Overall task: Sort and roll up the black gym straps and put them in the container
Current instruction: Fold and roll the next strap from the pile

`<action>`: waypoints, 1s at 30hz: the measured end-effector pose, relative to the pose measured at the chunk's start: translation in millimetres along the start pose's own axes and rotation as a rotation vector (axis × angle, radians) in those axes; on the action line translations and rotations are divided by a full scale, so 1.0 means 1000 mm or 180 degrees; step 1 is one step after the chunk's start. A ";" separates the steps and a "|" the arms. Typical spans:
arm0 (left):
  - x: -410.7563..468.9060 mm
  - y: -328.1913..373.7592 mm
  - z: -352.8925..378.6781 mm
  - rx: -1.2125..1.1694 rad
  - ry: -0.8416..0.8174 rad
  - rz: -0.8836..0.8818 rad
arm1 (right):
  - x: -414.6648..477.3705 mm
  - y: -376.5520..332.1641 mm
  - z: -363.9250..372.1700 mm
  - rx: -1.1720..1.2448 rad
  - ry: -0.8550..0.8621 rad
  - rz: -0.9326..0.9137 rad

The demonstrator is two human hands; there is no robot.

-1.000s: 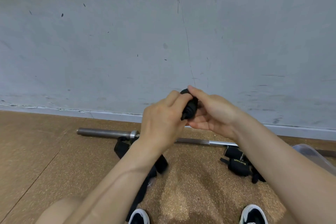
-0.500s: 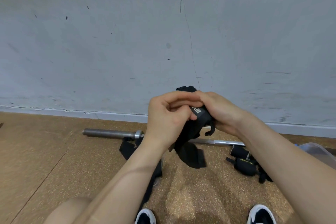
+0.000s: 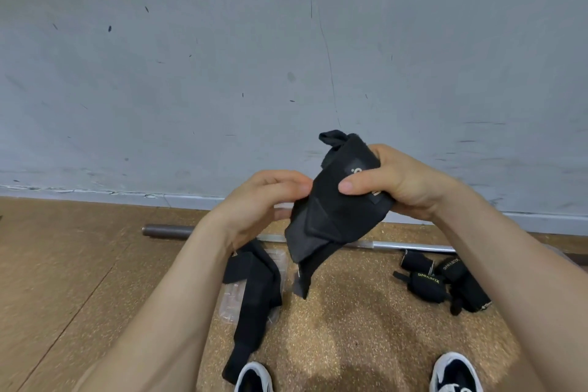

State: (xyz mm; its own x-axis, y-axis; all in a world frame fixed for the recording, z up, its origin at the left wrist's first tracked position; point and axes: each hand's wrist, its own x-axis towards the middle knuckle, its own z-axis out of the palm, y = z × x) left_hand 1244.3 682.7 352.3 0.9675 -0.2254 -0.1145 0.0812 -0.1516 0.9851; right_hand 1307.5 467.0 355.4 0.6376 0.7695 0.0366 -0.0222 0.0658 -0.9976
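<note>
A black gym strap (image 3: pixel 331 216) hangs loosely unrolled in front of me, above the floor. My right hand (image 3: pixel 394 181) grips its upper part, thumb across a small label. My left hand (image 3: pixel 261 200) holds the strap's left edge with curled fingers. Its lower tail dangles toward the floor. Another flat black strap (image 3: pixel 254 296) lies on the floor below my left arm, over a clear plastic piece (image 3: pixel 235 299). Several rolled black straps (image 3: pixel 445 283) with yellow lettering sit on the floor at the right.
A steel barbell (image 3: pixel 178 230) lies along the base of the grey wall (image 3: pixel 286 57). The floor is brown cork-like matting (image 3: pixel 63 264). My two shoes (image 3: pixel 455 372) show at the bottom edge. A clear plastic edge (image 3: pixel 555 254) peeks out behind my right arm.
The strap was a tight bundle between both hands; it has come unrolled and now hangs open. My hands moved apart, the right one higher.
</note>
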 end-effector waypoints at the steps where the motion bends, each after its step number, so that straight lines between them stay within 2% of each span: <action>1: 0.000 -0.002 0.000 0.0031 -0.0224 -0.0125 | -0.002 -0.001 0.001 -0.0145 0.0016 0.0003; 3: 0.003 -0.008 0.006 -0.0326 -0.0368 -0.0363 | -0.005 -0.005 0.006 -0.0410 0.0048 0.0033; 6: 0.015 -0.031 0.024 -0.0762 -0.0089 -0.0625 | -0.006 -0.010 0.013 -0.0758 0.0137 0.0047; 8: 0.021 -0.046 0.035 -0.0823 -0.0044 -0.0588 | -0.008 -0.013 0.015 -0.0915 0.0195 0.0112; 11: 0.023 -0.049 0.031 -0.0933 -0.0274 -0.0396 | -0.013 -0.016 0.008 -0.0792 0.0280 0.0060; 13: 0.021 -0.048 0.031 -0.0634 -0.0358 -0.0211 | -0.016 -0.020 0.000 -0.0381 0.0427 -0.0014; 16: 0.021 -0.042 0.042 0.0379 -0.0061 0.0151 | -0.018 -0.020 -0.006 -0.0065 0.0425 -0.0020; 19: 0.023 -0.044 0.040 0.0704 0.0087 0.0361 | -0.016 -0.015 -0.003 -0.0135 0.0341 0.0119; 21: 0.023 -0.046 0.034 0.0881 0.0092 0.0296 | -0.016 -0.014 -0.004 -0.0082 0.0365 0.0174; 23: 0.021 -0.045 0.033 0.0598 0.0017 0.0061 | -0.016 -0.015 -0.008 0.0056 0.0450 0.0165; 27: 0.017 -0.037 0.031 -0.1198 -0.0626 -0.0386 | -0.017 -0.015 -0.011 -0.0005 0.0552 0.0283; 29: 0.019 -0.035 0.030 -0.1389 -0.0725 -0.0398 | -0.017 -0.013 -0.011 -0.0041 0.0621 0.0402; 30: 0.021 -0.037 0.031 -0.1190 -0.0596 -0.0365 | -0.016 -0.013 -0.010 -0.0021 0.0672 0.0453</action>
State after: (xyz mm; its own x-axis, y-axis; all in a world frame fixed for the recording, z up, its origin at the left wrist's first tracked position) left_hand 1254.1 653.7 309.9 0.8898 -0.4034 -0.2133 0.3002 0.1656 0.9394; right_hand 1305.4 447.3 367.6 0.7752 0.6208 -0.1169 -0.1187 -0.0385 -0.9922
